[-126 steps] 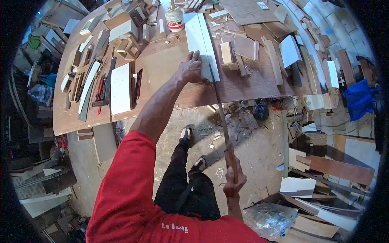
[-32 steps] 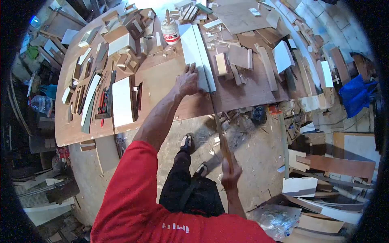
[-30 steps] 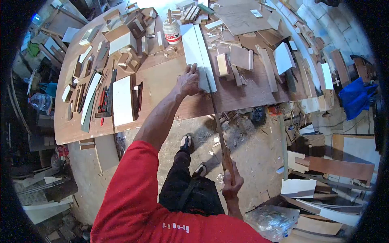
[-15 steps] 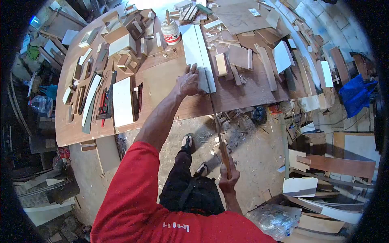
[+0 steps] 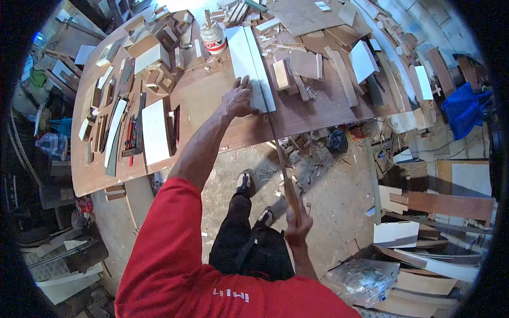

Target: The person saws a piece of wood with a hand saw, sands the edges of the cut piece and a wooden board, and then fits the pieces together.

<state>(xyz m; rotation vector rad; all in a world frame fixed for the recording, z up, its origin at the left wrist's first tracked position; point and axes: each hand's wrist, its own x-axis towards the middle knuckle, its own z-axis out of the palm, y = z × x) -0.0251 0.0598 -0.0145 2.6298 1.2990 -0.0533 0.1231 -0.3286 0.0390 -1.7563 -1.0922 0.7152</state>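
Observation:
My left hand (image 5: 238, 99) lies spread on the near end of a long white board (image 5: 247, 58), pressing on it with fingers apart. A dark line runs lengthwise along this board. My right hand (image 5: 298, 221) is wrapped round the wooden handle of a handsaw (image 5: 289, 193), below the table's near edge. The thin blade, seen nearly edge-on, reaches up from the handle to the near end of the board, in line with the dark line. Under both lies the brown tabletop (image 5: 212, 138).
A white tub (image 5: 213, 40) stands left of the board's far end. Small wood boxes (image 5: 154, 58) and tools fill the left side; offcuts (image 5: 305, 66) lie right. Wood scraps litter the floor below. A blue bag (image 5: 464, 110) and stacked boards (image 5: 396, 234) are at right.
The whole view has shifted slightly, so the table and board appear a little further up and left. My left hand stays on the board and my right hand keeps the saw.

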